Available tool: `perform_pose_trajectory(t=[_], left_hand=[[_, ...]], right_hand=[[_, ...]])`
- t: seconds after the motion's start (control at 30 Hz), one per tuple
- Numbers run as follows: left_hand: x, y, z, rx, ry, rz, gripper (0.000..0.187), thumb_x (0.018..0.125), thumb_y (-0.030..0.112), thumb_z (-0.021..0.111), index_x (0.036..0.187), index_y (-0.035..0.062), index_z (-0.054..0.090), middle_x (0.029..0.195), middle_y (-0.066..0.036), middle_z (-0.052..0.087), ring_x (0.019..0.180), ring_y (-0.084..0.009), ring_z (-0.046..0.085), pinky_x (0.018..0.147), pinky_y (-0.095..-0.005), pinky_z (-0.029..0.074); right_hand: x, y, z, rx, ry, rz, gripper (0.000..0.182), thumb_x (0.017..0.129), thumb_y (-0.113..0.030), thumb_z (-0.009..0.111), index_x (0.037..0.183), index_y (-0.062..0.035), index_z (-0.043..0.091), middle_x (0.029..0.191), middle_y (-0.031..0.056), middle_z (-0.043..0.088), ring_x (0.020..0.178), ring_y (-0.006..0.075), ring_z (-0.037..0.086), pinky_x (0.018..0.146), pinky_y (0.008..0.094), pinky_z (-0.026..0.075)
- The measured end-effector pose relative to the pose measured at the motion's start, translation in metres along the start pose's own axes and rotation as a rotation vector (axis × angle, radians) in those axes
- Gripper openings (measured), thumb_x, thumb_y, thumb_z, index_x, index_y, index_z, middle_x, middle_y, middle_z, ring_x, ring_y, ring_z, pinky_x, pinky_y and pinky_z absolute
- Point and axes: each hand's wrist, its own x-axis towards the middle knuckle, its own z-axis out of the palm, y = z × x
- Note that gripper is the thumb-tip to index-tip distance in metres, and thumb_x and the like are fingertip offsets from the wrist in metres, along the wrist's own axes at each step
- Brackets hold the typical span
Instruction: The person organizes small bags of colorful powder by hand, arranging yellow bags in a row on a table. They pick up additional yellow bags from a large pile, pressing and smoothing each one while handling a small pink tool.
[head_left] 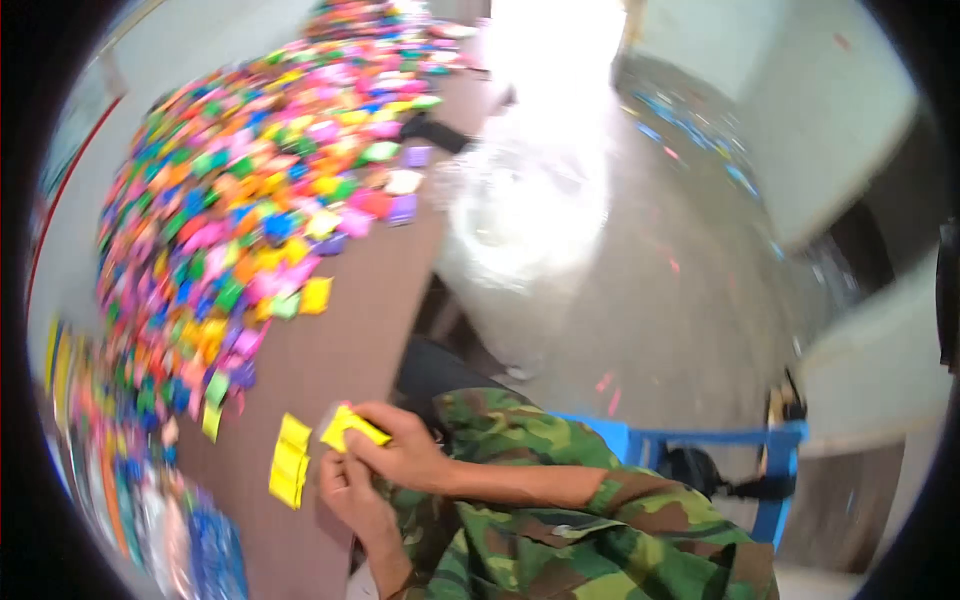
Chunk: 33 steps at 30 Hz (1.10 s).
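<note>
A small bright yellow packet point(350, 428) is pinched between the fingers of my right hand point(405, 450), over the near edge of the brown table. My left hand point(355, 495) is just below, its fingers closed at the packet's lower edge. A pale or clear piece shows at the packet's far side, too blurred to name. On the tabletop beside my hands lies a short strip of joined yellow packets point(289, 462). Farther left, a single yellow-green packet point(211, 421) rests at the edge of the large heap.
A large heap of small multicoloured packets point(250, 210) covers much of the brown table point(350, 330). Plastic bags point(200, 545) with coloured contents lie at the lower left. Clear plastic sheeting point(520, 230) stands beside the table. A blue chair point(715, 437) is behind the camouflage sleeve.
</note>
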Motion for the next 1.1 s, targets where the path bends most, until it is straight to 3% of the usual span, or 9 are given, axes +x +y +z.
perform_pose_trajectory(t=[0.07,0.13,0.27,0.37,0.5,0.63,0.8,0.93,1.1], left_hand=[[-0.016,0.008,-0.006,0.084,0.1,0.04,0.012,0.104,0.011,0.065,0.098,-0.0001,0.066,0.084,0.003,0.062,0.074,-0.0056,0.053,0.065,-0.0247,0.045],[-0.035,0.016,-0.007,-0.028,0.227,-0.032,0.009,0.102,0.009,0.068,0.1,-0.0005,0.067,0.085,0.002,0.065,0.076,-0.0055,0.056,0.067,-0.0238,0.047],[-0.061,-0.001,-0.027,-0.074,0.358,0.011,0.01,0.101,0.008,0.071,0.1,-0.0013,0.067,0.087,0.001,0.067,0.078,-0.0051,0.058,0.068,-0.0231,0.049],[-0.074,0.003,-0.032,-0.085,0.445,-0.008,0.011,0.101,0.009,0.073,0.101,-0.001,0.068,0.086,0.001,0.067,0.076,-0.0048,0.058,0.067,-0.0227,0.048],[-0.087,0.02,-0.046,0.024,0.43,-0.003,0.012,0.1,0.008,0.073,0.101,-0.0023,0.068,0.086,-0.001,0.069,0.077,-0.0056,0.061,0.069,-0.0232,0.05],[-0.095,0.015,-0.053,0.134,0.419,0.037,0.013,0.099,0.008,0.073,0.1,-0.0042,0.068,0.085,-0.002,0.071,0.079,-0.0064,0.064,0.071,-0.0244,0.052],[-0.105,0.003,-0.045,0.265,0.409,0.16,0.01,0.101,0.008,0.071,0.099,-0.0015,0.068,0.082,0.0,0.068,0.071,-0.0045,0.058,0.063,-0.0232,0.048],[-0.116,0.006,-0.042,0.144,0.329,0.031,0.015,0.1,0.009,0.072,0.107,-0.0028,0.07,0.087,-0.001,0.07,0.078,-0.0047,0.06,0.068,-0.0245,0.05],[-0.125,0.004,-0.037,-0.017,0.307,0.076,0.025,0.102,0.018,0.07,0.116,-0.0031,0.07,0.094,-0.002,0.072,0.078,-0.0052,0.062,0.068,-0.0232,0.051]], right_hand=[[-0.01,-0.001,0.006,0.043,-0.11,0.066,0.03,0.101,-0.016,0.07,0.123,0.0047,0.067,0.099,0.0043,0.069,0.088,0.0082,0.062,0.076,0.0276,0.053],[-0.017,-0.012,0.009,0.123,-0.243,0.173,0.027,0.102,-0.014,0.069,0.122,0.0044,0.067,0.098,0.0019,0.068,0.088,0.006,0.061,0.075,0.0252,0.052],[-0.032,-0.008,0.018,0.23,-0.42,0.29,0.027,0.104,-0.013,0.067,0.125,0.0044,0.066,0.102,0.0014,0.07,0.09,0.0062,0.063,0.079,0.0244,0.053],[-0.039,-0.012,0.026,0.262,-0.499,0.271,0.026,0.105,-0.014,0.067,0.123,0.0042,0.066,0.097,-0.0013,0.067,0.081,0.0044,0.06,0.068,0.0231,0.051],[-0.048,-0.006,0.028,0.299,-0.592,0.283,0.028,0.105,-0.013,0.067,0.126,0.0042,0.067,0.104,0.0011,0.071,0.09,0.0058,0.063,0.08,0.0234,0.054],[-0.049,0.001,0.014,0.327,-0.707,0.428,0.03,0.104,-0.009,0.068,0.131,0.0047,0.066,0.107,0.001,0.071,0.094,0.006,0.064,0.083,0.0241,0.054],[-0.05,0.013,-0.007,0.317,-0.764,0.564,0.027,0.103,-0.014,0.071,0.127,-0.0009,0.071,0.1,-0.0023,0.073,0.081,0.0021,0.061,0.069,0.0188,0.047],[-0.054,0.01,-0.02,0.345,-0.774,0.537,0.026,0.103,-0.014,0.071,0.125,-0.0009,0.071,0.102,-0.0013,0.074,0.083,0.0035,0.063,0.07,0.0212,0.05],[-0.059,0.007,-0.031,0.389,-0.749,0.51,0.026,0.103,-0.013,0.071,0.125,-0.0002,0.07,0.103,-0.0003,0.074,0.084,0.0046,0.063,0.071,0.0223,0.051]])
